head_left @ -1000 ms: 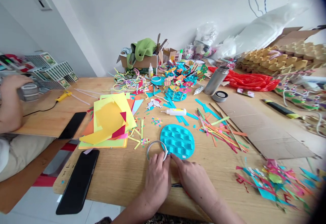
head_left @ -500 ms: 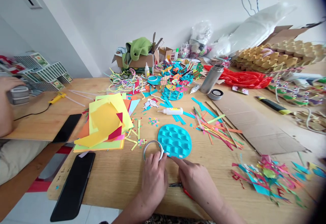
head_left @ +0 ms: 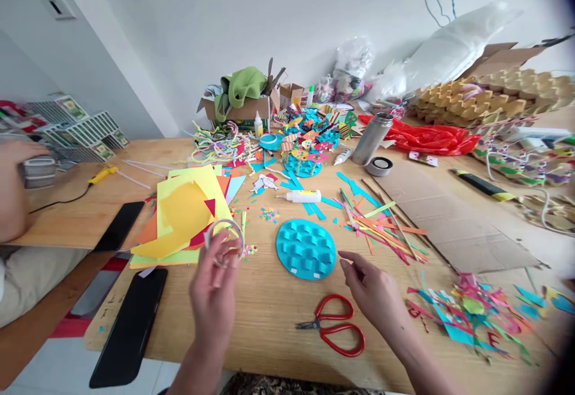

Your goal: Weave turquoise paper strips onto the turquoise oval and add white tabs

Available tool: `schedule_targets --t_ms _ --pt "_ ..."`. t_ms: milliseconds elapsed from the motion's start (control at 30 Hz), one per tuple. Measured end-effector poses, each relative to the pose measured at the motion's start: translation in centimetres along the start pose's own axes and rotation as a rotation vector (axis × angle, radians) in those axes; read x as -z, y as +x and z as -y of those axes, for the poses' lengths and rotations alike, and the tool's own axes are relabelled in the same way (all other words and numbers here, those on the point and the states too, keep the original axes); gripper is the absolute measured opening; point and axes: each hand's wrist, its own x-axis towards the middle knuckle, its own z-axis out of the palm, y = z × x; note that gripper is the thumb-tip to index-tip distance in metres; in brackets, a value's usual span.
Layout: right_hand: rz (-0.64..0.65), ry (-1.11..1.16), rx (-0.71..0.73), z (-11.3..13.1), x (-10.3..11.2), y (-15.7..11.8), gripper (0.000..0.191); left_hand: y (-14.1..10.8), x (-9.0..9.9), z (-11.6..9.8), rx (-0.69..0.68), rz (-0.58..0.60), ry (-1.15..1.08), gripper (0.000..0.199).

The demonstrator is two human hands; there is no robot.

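Has moved left from the blue oval (head_left: 305, 248), gripping tape roll (head_left: 242, 238) in left hand (head_left: 213, 293); cannot tell right hand's (head_left: 372, 287) grip; could drop roll onto confetti (head_left: 250, 250), holding loosely.

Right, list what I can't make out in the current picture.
Head view, left hand: exact grip on the tape roll, blurred.
Head view, cardboard box: contents, mostly hidden by green cloth.
Head view, central glue bottle: label wording, too small.
Head view, handwriting: too small to read.
Head view, co-worker: head, cut off by the left edge.
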Motion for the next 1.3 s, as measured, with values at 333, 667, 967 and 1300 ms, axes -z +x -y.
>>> schedule_targets --t_ms 333,667,967,1300 --pt "0.018 -0.066 0.593 2.0 -1.7 -0.8 0.025 0.2 -0.5 -0.8 0.396 0.446 -0.384 0.027" --pt "0.113 -0.282 0.710 2.2 -3.1 -0.8 0.045 -4.3 -2.3 4.0 -0.263 0.759 0.904 0.058" --pt "0.123 0.314 0.543 3.3 -1.7 -0.5 0.026 -3.9 -2.7 1.7 -0.107 0.955 0.550 0.060" --pt "0.156 0.359 0.529 5.4 -1.0 -1.3 0.016 -4.6 -2.7 0.1 0.042 1.079 0.480 0.027"
